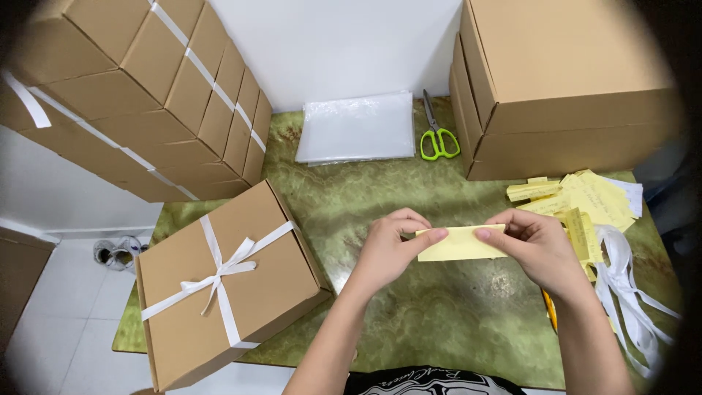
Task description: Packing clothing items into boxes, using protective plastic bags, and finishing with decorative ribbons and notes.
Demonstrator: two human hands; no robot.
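Both my hands hold a folded pale yellow paper slip (461,245) above the green marbled table (431,322). My left hand (391,245) pinches its left end, thumb on top. My right hand (537,245) pinches its right end. A brown cardboard box tied with a white ribbon bow (227,281) sits at the table's front left, hanging over the edge. A pile of yellow paper slips (585,201) lies just beyond my right hand.
Green-handled scissors (437,135) and a stack of clear plastic bags (358,128) lie at the back. Stacked cardboard boxes stand at back left (161,95) and back right (570,80). Loose white ribbon (621,285) trails at the right edge. Shoes (117,252) rest on the floor, left.
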